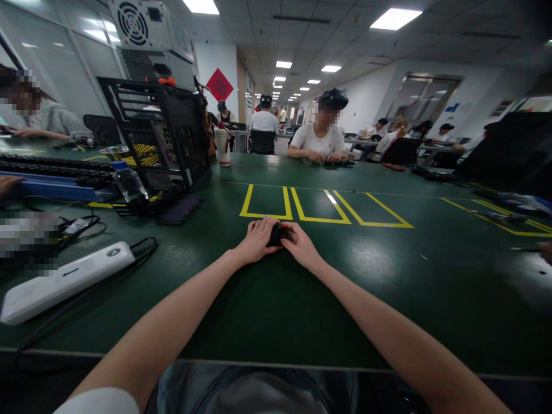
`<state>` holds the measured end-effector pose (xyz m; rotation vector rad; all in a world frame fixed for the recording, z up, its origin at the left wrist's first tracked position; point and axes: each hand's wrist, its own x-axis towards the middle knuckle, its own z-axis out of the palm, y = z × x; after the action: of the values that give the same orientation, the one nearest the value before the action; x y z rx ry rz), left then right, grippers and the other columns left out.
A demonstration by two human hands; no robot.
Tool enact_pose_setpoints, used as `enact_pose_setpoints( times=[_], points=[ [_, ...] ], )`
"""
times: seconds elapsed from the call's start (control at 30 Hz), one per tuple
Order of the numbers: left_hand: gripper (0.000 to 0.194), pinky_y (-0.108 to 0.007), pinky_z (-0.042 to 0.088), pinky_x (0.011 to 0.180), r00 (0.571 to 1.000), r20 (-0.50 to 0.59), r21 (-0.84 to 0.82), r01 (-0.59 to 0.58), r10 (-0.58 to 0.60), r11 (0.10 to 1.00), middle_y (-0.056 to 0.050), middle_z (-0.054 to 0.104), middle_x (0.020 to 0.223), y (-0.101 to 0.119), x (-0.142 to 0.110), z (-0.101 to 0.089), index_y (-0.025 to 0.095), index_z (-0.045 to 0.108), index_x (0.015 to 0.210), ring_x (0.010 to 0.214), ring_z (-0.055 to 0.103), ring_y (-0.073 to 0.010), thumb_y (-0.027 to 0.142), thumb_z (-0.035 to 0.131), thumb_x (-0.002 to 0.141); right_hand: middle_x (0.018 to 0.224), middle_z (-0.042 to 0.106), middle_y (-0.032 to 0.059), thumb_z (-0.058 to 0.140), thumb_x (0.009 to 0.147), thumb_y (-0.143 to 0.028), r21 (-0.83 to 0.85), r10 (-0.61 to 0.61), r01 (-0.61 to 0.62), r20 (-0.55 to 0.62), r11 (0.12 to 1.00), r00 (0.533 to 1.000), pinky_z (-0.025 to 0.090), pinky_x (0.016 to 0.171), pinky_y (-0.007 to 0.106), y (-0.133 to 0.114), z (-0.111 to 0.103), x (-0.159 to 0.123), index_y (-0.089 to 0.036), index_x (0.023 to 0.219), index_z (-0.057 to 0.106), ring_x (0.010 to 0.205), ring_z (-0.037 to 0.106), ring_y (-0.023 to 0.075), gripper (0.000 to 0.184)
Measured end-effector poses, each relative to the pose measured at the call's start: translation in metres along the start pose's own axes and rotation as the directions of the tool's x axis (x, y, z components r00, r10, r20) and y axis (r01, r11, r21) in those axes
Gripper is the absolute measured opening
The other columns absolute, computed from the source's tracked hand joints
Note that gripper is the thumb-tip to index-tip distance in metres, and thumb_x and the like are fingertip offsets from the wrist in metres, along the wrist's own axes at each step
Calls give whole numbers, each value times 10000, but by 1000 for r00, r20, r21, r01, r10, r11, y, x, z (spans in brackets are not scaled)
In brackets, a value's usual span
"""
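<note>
A small black object (276,234) is between my two hands on the green table (276,299); its kind is too small and too covered to make out. My left hand (257,240) curls over its left side, fingers on top and thumb at the near side. From the right, my right hand (301,244) grips it with bent fingers and thumb. Both hands rest low, just in front of the yellow tape outlines (321,221). The fingers hide much of the object.
At the left stand an open black computer case (172,135), a clear bottle (129,183) and a white power strip (71,282) with cables. A white cup (222,146) stands beyond. A co-worker (321,135) sits across the table. Tools (500,217) lie at the right.
</note>
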<state>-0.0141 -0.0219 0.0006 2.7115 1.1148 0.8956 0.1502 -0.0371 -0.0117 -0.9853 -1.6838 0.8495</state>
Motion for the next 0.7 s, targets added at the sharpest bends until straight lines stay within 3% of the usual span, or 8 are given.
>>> enact_pose_setpoints(
  times=[0.17,0.3,0.43,0.57,0.7],
  points=[
    [542,-439,286,891,999,-6,1,52,-52,999,-94,430,1148,-5,0,0,205,313,1158,1063,416,-269,391,563,714,1117,475,69,537,699,-194,-255,15,-42,-109,966,994,321,969,415,5,-9,1,-205,1078,464,1078,445,209,386],
    [567,-458,317,873,992,10,-61,127,-127,990,-102,441,1154,-12,3,2,197,315,1167,1055,435,-272,420,564,709,1105,492,81,567,701,-294,-378,21,-10,25,926,999,349,925,433,1,-15,-3,-199,1110,462,1031,473,228,433],
    [586,-453,368,845,961,58,-177,275,-269,945,-135,465,1145,-21,6,6,167,335,1167,1047,462,-278,440,569,703,1098,505,85,567,709,-348,-456,-10,64,120,887,993,375,887,434,-2,-16,-6,-209,1119,469,1024,479,241,444],
    [613,-452,370,859,955,55,-217,297,-292,930,-138,460,1173,-27,10,11,173,318,1193,1071,459,-276,449,568,705,1051,524,94,494,770,-328,-573,-16,88,130,815,991,395,854,414,-1,-16,-2,-187,1048,515,986,496,233,312],
    [625,-435,347,894,943,35,-171,331,-330,928,-120,443,1201,-25,24,16,196,300,1205,1112,428,-269,439,577,700,1042,523,103,453,795,-280,-685,48,-3,46,728,998,391,863,386,4,-18,12,-145,1021,520,991,491,220,271]
  ],
)
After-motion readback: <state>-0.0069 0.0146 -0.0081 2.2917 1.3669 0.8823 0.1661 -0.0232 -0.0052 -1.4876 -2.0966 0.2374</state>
